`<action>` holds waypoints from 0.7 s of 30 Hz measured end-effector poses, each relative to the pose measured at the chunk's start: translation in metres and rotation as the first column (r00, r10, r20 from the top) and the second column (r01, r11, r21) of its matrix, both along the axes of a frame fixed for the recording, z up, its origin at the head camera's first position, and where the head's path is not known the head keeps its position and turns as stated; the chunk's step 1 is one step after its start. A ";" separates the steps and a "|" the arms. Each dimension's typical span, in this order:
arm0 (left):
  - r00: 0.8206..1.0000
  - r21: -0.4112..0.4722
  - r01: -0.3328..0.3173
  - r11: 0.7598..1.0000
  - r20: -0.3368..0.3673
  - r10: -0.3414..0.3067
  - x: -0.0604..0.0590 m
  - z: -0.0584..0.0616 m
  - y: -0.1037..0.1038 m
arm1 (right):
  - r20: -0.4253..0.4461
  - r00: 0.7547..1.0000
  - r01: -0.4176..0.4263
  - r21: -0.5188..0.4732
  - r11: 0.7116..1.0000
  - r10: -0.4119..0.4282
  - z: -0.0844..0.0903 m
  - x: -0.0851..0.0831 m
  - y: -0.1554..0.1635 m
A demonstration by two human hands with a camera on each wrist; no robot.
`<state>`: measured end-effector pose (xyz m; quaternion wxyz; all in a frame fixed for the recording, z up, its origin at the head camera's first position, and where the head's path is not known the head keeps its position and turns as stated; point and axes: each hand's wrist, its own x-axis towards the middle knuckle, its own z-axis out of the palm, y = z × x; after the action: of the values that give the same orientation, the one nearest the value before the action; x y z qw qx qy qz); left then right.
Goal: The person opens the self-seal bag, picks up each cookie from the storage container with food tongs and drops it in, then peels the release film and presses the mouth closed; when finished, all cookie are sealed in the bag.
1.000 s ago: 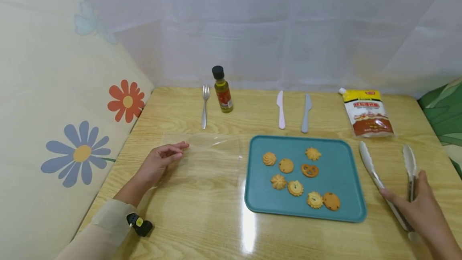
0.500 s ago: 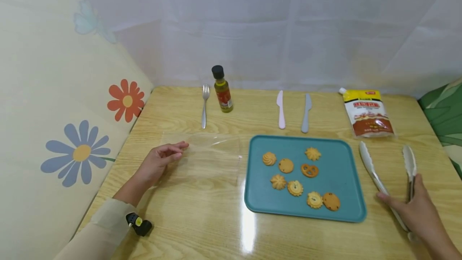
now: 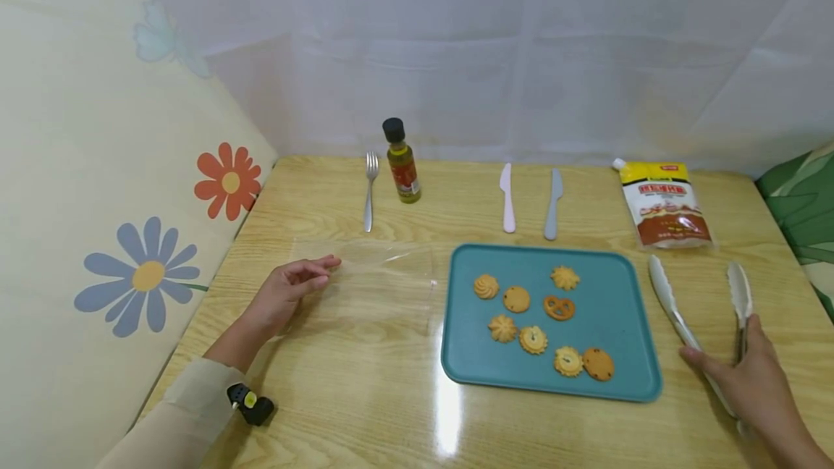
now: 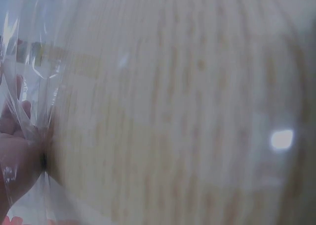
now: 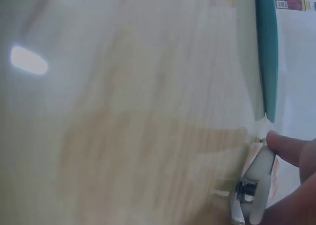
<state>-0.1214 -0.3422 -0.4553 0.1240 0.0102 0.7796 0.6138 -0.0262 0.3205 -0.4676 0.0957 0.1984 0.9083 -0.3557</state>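
Head view: the right hand (image 3: 759,382) lies over the hinge end of a pair of tongs (image 3: 706,317), thumb against one arm and fingers against the other, gripping them where they rest on the wooden table (image 3: 365,382). The tongs are pale metal with two spoon-shaped tips spread wide apart. Their long axis runs away from the person, tips toward the sauce pouch (image 3: 663,203).

They sit just right of the teal tray (image 3: 619,295), which carries seven cookies (image 3: 534,313). The left hand (image 3: 287,292) rests loosely uncurled on a clear plastic sheet (image 3: 378,273); the blurred left wrist view suggests it only touches the film. Along the far edge stand a fork (image 3: 369,190), an oil bottle (image 3: 401,163) and two plastic knives (image 3: 529,201).
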 end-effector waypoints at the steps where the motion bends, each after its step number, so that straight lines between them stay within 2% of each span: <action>1: 1.000 0.002 -0.001 1.000 -0.001 0.001 0.000 -0.001 0.000 | 0.002 1.000 0.001 0.000 1.000 -0.001 0.000 0.000 0.000; 5: 1.000 0.009 0.001 1.000 -0.007 -0.001 0.000 -0.002 -0.001 | 0.006 1.000 0.014 -0.004 1.000 -0.014 -0.001 -0.001 0.000; 12: 1.000 0.036 0.001 0.999 -0.017 -0.001 0.000 -0.001 -0.001 | -0.021 1.000 -0.011 -0.025 1.000 0.010 -0.001 0.001 0.005; 21: 1.000 0.027 -0.001 1.000 -0.022 0.001 0.001 0.001 0.000 | 0.000 1.000 -0.007 -0.080 0.997 0.007 0.009 0.001 0.003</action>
<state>-0.1201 -0.3422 -0.4541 0.1150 0.0183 0.7725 0.6243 -0.0251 0.3237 -0.4590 0.1050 0.1915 0.8941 -0.3911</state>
